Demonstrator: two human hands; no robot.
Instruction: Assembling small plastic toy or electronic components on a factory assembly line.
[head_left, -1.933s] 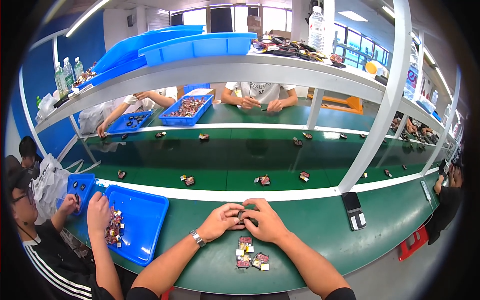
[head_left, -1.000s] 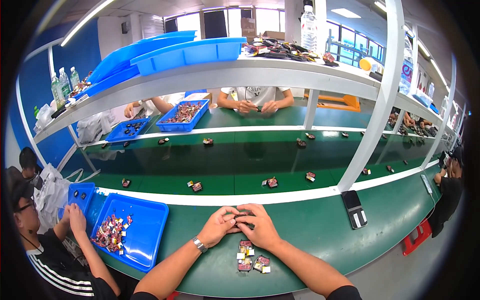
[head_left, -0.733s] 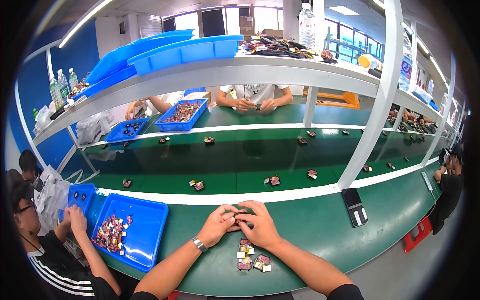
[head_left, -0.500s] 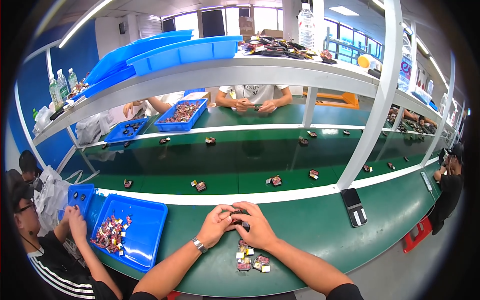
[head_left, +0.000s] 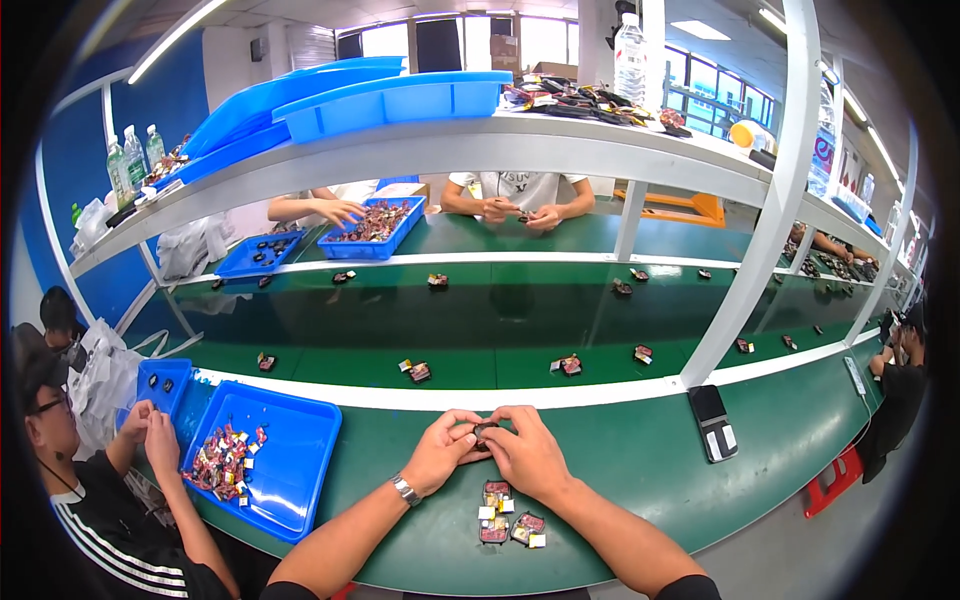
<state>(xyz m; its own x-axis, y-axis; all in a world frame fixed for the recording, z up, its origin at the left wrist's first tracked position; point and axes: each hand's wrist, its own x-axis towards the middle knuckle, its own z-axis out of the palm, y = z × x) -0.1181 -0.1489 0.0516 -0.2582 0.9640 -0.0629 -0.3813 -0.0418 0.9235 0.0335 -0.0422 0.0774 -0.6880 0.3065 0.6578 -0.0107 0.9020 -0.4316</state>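
Observation:
Over the green bench, my left hand (head_left: 442,452) and my right hand (head_left: 527,456) meet, both closed on a small black plastic piece (head_left: 484,431). My fingers cover most of it, so its exact kind cannot be made out. Just below my hands lie several small black casings (head_left: 494,533) with reddish insides and white-and-yellow tags. One more such casing (head_left: 528,530) rests at the right of that group, near my right forearm. A metal watch circles my left wrist.
At left, a blue tray (head_left: 318,470) holds a heap of small red-and-white parts; a co-worker (head_left: 105,520) sits beside it. A black case (head_left: 712,424) lies at right. Casings (head_left: 567,366) are spread along the green belt (head_left: 480,330) beyond a white rail. A shelf (head_left: 560,150) crosses above.
The whole view has shifted slightly. My hands stay together on the black piece, with the fingers changed in position. Across the belt, another person's hand has reached over the blue tray of parts.

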